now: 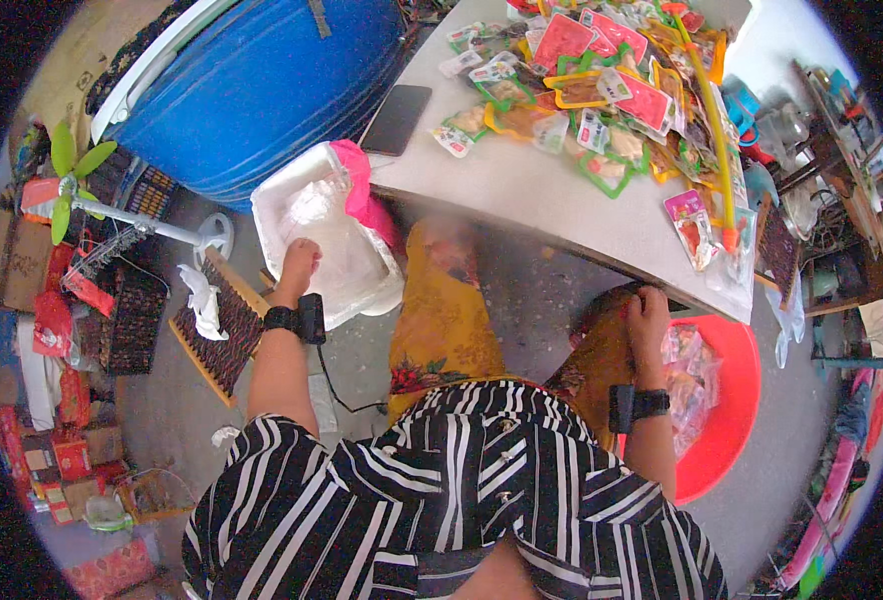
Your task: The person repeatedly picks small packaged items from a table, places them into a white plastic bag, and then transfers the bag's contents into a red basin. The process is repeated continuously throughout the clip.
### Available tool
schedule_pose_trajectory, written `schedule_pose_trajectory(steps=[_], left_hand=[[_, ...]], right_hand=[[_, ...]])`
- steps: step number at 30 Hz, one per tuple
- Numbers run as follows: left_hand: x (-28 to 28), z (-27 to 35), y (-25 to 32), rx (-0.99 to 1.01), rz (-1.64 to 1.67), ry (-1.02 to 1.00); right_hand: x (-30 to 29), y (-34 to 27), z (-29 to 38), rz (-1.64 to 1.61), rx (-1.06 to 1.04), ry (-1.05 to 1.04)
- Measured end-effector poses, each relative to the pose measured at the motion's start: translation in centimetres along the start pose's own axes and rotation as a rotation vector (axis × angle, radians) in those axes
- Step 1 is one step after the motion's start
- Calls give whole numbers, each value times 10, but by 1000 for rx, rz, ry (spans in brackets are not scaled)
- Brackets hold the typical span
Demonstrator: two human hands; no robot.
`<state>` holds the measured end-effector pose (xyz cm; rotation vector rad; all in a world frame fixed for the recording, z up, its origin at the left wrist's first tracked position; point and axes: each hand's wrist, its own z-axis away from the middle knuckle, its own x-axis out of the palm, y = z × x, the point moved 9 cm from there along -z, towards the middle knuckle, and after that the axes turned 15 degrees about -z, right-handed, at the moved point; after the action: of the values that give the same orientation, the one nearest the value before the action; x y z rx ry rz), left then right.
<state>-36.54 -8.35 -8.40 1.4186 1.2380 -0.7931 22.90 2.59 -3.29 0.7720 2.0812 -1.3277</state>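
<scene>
My left hand (pixel 303 259) is over the near left rim of a white foam box (pixel 336 281), fingers curled; whether it grips the rim is unclear. Bright pink cloth or plastic (pixel 359 180) hangs over the box's right side. My right hand (pixel 647 307) is by the table's near edge, above my knee and beside a red plastic tub (pixel 734 397) of clear packets (pixel 689 382). Its fingers are bent together, and what they hold, if anything, cannot be made out. On the white table (pixel 486 180) lies a heap of small sealed food packets (pixel 606 90), with a yellow stick (pixel 711 120) across it.
A dark phone (pixel 397 120) lies at the table's left corner. Behind the foam box stands a large blue container (pixel 261 90). A small woven-seat stool (pixel 220 330) with crumpled white paper, and a fan with green blades (pixel 66 165), are at left. Cluttered shelves (pixel 831 180) stand at right.
</scene>
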Motion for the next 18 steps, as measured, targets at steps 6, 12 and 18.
schedule_pose_trajectory(steps=[6,12,18], left_hand=[[-58,-16,-19,-754,797,331],[-169,-88,137,-52,258,618],[-82,-105,289,448,45,357]], right_hand=[[-10,8,5,-168,46,107],[3,-9,2,-346,319,2],[57,-59,-47,-870,176,-80]])
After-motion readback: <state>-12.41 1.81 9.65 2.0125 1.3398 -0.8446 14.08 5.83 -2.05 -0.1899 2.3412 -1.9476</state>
